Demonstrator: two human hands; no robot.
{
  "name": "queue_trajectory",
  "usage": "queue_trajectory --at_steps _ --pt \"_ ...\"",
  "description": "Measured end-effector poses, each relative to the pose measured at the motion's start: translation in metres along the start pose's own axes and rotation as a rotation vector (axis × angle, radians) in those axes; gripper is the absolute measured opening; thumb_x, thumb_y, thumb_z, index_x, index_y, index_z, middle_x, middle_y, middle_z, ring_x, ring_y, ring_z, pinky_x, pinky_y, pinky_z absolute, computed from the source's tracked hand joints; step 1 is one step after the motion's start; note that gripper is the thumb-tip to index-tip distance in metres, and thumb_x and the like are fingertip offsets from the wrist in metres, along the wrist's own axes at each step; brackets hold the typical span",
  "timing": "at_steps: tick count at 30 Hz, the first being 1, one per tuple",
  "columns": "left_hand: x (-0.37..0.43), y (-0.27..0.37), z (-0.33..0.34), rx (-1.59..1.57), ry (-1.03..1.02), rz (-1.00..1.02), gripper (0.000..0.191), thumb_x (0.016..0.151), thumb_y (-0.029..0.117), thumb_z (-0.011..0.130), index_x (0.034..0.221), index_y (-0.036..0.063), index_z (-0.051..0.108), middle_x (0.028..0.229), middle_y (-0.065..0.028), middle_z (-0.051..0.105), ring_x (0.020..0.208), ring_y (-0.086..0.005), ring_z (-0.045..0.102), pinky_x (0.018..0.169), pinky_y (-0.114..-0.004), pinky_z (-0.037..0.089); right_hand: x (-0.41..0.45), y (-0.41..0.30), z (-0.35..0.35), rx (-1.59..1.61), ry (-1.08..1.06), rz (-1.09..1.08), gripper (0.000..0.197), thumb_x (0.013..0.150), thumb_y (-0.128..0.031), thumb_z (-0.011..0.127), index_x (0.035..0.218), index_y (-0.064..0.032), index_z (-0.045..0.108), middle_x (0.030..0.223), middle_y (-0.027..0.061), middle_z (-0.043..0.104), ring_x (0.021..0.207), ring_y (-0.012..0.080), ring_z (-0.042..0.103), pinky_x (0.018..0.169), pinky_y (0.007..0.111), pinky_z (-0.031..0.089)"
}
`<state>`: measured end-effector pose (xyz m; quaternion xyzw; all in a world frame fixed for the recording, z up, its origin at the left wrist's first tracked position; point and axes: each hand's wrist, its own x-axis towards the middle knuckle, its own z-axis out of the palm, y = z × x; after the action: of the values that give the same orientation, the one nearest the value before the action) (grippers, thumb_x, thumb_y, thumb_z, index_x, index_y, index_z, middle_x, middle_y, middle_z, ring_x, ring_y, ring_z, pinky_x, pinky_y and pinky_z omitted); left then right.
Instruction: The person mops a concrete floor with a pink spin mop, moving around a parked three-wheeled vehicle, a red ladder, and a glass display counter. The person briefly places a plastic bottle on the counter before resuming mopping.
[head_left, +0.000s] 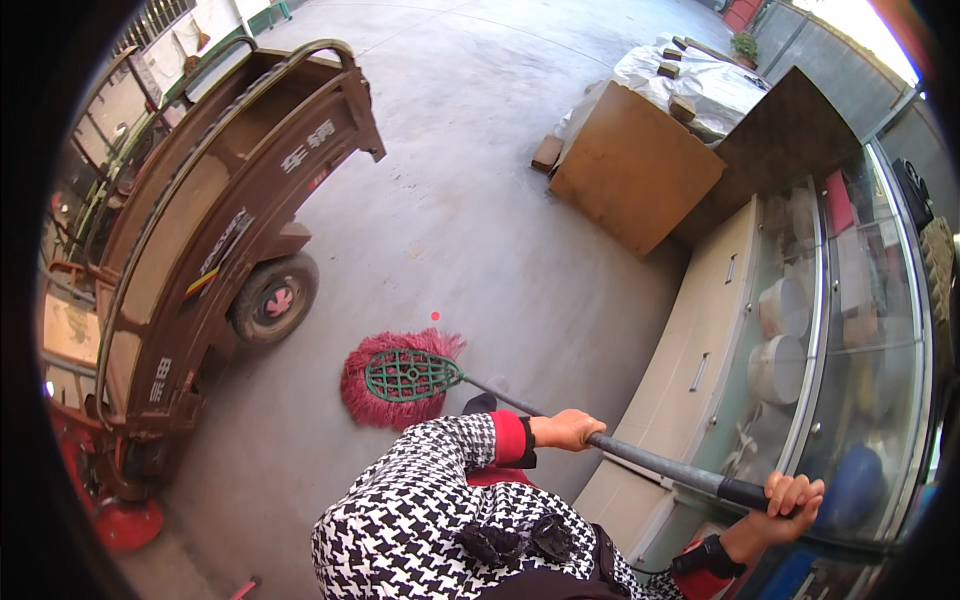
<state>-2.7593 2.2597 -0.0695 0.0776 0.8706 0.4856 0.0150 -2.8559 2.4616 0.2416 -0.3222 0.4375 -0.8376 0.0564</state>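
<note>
My left hand (566, 430) is closed around the middle of the grey pole of a broom (651, 459). Higher on the same pole, my right hand (795, 501) grips the black end. The broom slants down to the left, where its head of dark red bristles (390, 412) with a green plastic lattice frame (411, 375) rests on the concrete floor (450, 225). A small round red spot (435, 316) shows just beyond the bristles. Black-and-white patterned sleeves with red cuffs cover my arms.
A brown cargo tricycle (247, 210) stands at the left, its rear wheel (277, 296) near the broom head. Along the right runs a glass-fronted cabinet (795, 337) with pale drawers (697, 322). Farther off, a brown board (637, 169) leans by a sheet-covered pile (675, 82) weighted with bricks.
</note>
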Motion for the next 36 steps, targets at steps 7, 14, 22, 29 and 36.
queue_trajectory --at_steps 7,14,22,29,36 --pt "0.117 -0.105 -0.107 0.264 0.048 0.018 0.008 0.068 0.016 0.059 0.075 0.0151 0.054 0.069 -0.0078 0.059 0.068 -0.0309 0.059 0.056 -0.043 0.046 0.067 0.094 0.002 -0.088 0.184 -0.033 0.03 0.086 -0.03 0.048 0.067 -0.0143 0.032 0.048 -0.0041 0.031 0.042 0.0072 0.03 0.055 0.026 0.033" --pt "0.137 -0.211 -0.226 0.559 0.29 -0.261 0.005 0.068 0.013 0.057 0.073 0.0125 0.056 0.074 -0.0069 0.06 0.074 -0.0285 0.06 0.061 -0.042 0.047 0.08 0.226 0.036 -0.322 0.07 0.157 0.02 0.088 -0.017 0.05 0.071 -0.0093 0.04 0.053 -0.001 0.039 0.051 0.0131 0.043 0.069 0.037 0.041" --pt "0.113 -0.138 -0.25 0.608 0.199 -0.335 0.007 0.066 0.014 0.06 0.071 0.0112 0.056 0.068 -0.0076 0.06 0.071 -0.0289 0.059 0.061 -0.042 0.046 0.143 0.192 -0.01 -0.001 0.176 0.137 0.021 0.088 -0.02 0.051 0.073 -0.009 0.041 0.05 -0.0017 0.033 0.043 0.0102 0.037 0.056 0.031 0.04" --pt "0.076 -0.09 -0.207 0.522 0.349 -0.439 0.014 0.062 0.016 0.063 0.069 0.0092 0.054 0.066 -0.0118 0.058 0.067 -0.0327 0.058 0.059 -0.044 0.045 0.191 0.161 -0.016 0.161 -0.133 0.162 0.027 0.087 -0.025 0.052 0.071 -0.0086 0.039 0.049 -0.0009 0.032 0.039 0.0098 0.033 0.047 0.029 0.036" --pt "0.023 -0.124 -0.182 0.259 0.322 -0.648 0.016 0.065 0.02 0.065 0.07 0.0107 0.053 0.072 -0.0124 0.059 0.069 -0.0353 0.056 0.059 -0.042 0.044 0.21 0.222 0.046 0.27 -0.48 0.502 0.013 0.077 0.005 0.039 0.067 -0.0029 0.04 0.051 0.0029 0.039 0.043 0.0144 0.038 0.05 0.031 0.037"
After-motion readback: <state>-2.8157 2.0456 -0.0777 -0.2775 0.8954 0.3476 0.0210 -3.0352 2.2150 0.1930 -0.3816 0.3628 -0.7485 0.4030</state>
